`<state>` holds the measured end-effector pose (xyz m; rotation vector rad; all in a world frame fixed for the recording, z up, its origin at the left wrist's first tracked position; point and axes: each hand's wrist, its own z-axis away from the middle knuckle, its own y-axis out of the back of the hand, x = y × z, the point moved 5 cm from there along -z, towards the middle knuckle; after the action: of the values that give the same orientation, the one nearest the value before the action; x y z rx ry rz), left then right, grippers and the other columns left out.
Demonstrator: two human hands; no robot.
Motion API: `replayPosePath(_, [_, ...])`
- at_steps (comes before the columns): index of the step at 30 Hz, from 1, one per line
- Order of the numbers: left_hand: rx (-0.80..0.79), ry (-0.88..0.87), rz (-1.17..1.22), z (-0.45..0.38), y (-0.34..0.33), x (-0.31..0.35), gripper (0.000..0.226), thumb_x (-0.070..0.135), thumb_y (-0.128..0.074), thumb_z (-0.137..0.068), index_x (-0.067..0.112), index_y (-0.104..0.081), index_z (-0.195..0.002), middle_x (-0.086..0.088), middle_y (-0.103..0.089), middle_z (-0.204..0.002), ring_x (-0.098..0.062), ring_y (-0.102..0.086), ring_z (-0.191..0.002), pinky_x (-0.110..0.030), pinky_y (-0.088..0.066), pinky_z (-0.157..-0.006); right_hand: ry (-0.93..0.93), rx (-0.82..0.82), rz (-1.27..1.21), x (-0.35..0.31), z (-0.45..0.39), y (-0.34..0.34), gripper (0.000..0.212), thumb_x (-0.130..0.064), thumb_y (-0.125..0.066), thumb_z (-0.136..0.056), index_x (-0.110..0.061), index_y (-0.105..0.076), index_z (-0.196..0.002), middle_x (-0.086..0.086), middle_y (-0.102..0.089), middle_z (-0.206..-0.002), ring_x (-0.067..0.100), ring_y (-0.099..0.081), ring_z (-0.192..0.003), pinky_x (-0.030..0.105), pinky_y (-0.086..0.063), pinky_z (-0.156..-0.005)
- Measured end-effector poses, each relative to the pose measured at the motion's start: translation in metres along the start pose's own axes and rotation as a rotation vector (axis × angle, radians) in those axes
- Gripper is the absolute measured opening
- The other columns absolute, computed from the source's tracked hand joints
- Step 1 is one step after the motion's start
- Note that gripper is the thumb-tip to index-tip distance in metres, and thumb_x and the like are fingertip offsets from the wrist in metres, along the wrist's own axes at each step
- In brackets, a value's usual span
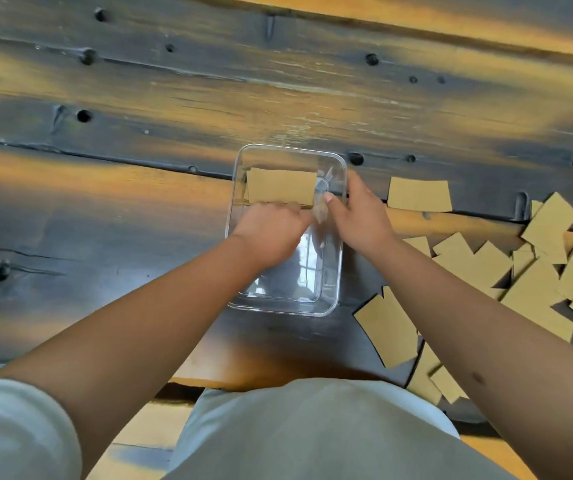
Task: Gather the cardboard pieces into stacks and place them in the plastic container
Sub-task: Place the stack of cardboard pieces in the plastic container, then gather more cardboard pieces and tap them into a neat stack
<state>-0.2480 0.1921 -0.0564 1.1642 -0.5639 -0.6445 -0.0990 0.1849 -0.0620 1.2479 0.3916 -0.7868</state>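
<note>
A clear plastic container [287,309] stands on the dark wooden table in the middle of the head view. A stack of brown cardboard pieces [281,188] lies inside it at the far end. My left hand [271,230] reaches into the container, and its curled fingers grip the near edge of that stack. My right hand [361,213] holds the container's right wall, thumb inside and fingers outside. Several loose cardboard pieces [534,289] lie scattered on the table to the right.
One cardboard piece [418,195] lies flat just right of my right hand. Another cardboard piece [387,329] lies near the front edge of the table [105,174], with a few more beside my right forearm. My lap fills the bottom of the view.
</note>
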Motion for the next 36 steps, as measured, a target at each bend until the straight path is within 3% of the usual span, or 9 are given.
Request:
replayPosePath(2, [0.085, -0.072, -0.068, -0.015, 0.010, 0.005, 0.030, 0.019, -0.058, -0.086, 0.017, -0.053, -0.115, -0.008, -0.056, -0.107, -0.030, -0.054, -0.095, -0.038, -0.037, -0.068, -0.023, -0.017, -0.010, 0.003, 0.005, 0.002, 0.056, -0.046, -0.044, -0.096, -0.019, -0.034, -0.143, 0.004, -0.055, -0.133, 0.024, -0.053, -0.119, 0.037, -0.044, -0.091])
replayPosePath(5, [0.169, -0.086, -0.106, -0.037, 0.027, 0.006, 0.034, 0.028, -0.056, -0.087, 0.020, -0.052, -0.119, -0.009, -0.050, -0.112, -0.030, -0.047, -0.103, -0.041, -0.036, -0.078, -0.029, 0.014, 0.104, 0.017, 0.019, 0.022, 0.072, -0.058, -0.035, -0.095, -0.018, -0.018, -0.152, 0.008, -0.035, -0.154, 0.025, -0.033, -0.139, 0.043, -0.032, -0.110])
replayPosePath(9, [0.261, 0.024, 0.062, -0.044, 0.050, 0.004, 0.039, 0.040, -0.051, -0.085, 0.018, -0.052, -0.117, -0.009, -0.050, -0.116, -0.030, -0.046, -0.106, -0.042, -0.038, -0.083, 0.007, 0.032, 0.331, 0.070, 0.043, 0.078, 0.075, -0.059, -0.043, -0.092, -0.017, -0.022, -0.151, 0.008, -0.033, -0.154, 0.029, -0.030, -0.139, 0.044, -0.029, -0.112])
replayPosePath(14, [0.328, -0.043, 0.227, -0.048, 0.071, 0.081, 0.067, 0.055, -0.047, -0.080, 0.018, -0.042, -0.136, -0.011, -0.038, -0.144, -0.035, -0.033, -0.131, -0.050, -0.038, -0.096, -0.257, 0.050, 0.507, 0.176, 0.081, 0.162, 0.093, -0.073, -0.050, -0.081, -0.024, -0.016, -0.153, 0.010, -0.017, -0.160, 0.033, -0.015, -0.145, 0.053, -0.023, -0.114])
replayPosePath(22, [-0.129, -0.053, 0.387, -0.059, 0.002, 0.224, 0.077, 0.067, -0.042, -0.084, 0.035, -0.012, -0.148, -0.007, 0.001, -0.159, -0.034, 0.001, -0.145, -0.055, -0.013, -0.113, -0.561, 0.057, 0.478, 0.301, 0.150, 0.231, 0.104, -0.083, -0.053, -0.068, -0.036, -0.009, -0.150, 0.005, -0.001, -0.163, 0.036, -0.004, -0.147, 0.065, -0.021, -0.110])
replayPosePath(26, [-0.162, -0.154, 0.219, -0.067, -0.029, 0.275, 0.077, 0.072, -0.033, -0.085, 0.043, -0.002, -0.148, -0.005, 0.013, -0.158, -0.038, 0.008, -0.143, -0.061, -0.013, -0.111, -0.664, -0.029, 0.393, 0.347, 0.153, 0.243, 0.117, -0.088, -0.056, -0.059, -0.038, -0.001, -0.150, 0.005, 0.010, -0.162, 0.040, 0.006, -0.146, 0.066, -0.014, -0.111])
replayPosePath(30, [-0.226, -0.106, 0.105, -0.077, -0.053, 0.288, 0.084, 0.081, -0.018, -0.082, 0.043, 0.019, -0.146, -0.006, 0.032, -0.155, -0.041, 0.026, -0.140, -0.068, 0.003, -0.109, -0.737, -0.153, 0.309, 0.365, 0.146, 0.230, 0.118, -0.089, -0.054, -0.059, -0.047, 0.013, -0.146, 0.000, 0.022, -0.160, 0.043, 0.016, -0.144, 0.070, -0.009, -0.109])
replayPosePath(33, [-0.171, -0.050, 0.075, -0.091, -0.053, 0.280, 0.087, 0.085, -0.013, -0.078, 0.041, 0.017, -0.147, -0.006, 0.032, -0.155, -0.041, 0.028, -0.140, -0.068, 0.006, -0.109, -0.716, -0.066, 0.261, 0.365, 0.139, 0.223, 0.112, -0.087, -0.055, -0.061, -0.049, 0.008, -0.147, -0.003, 0.023, -0.160, 0.042, 0.016, -0.144, 0.071, -0.005, -0.108])
replayPosePath(36, [-0.130, 0.008, 0.084, -0.103, -0.049, 0.267, 0.086, 0.085, -0.013, -0.078, 0.041, 0.007, -0.149, -0.005, 0.023, -0.158, -0.040, 0.023, -0.142, -0.067, 0.004, -0.109, -0.520, -0.009, 0.307, 0.360, 0.134, 0.220, 0.098, -0.084, -0.049, -0.070, -0.044, -0.007, -0.149, 0.002, 0.012, -0.162, 0.044, 0.011, -0.145, 0.062, -0.003, -0.113])
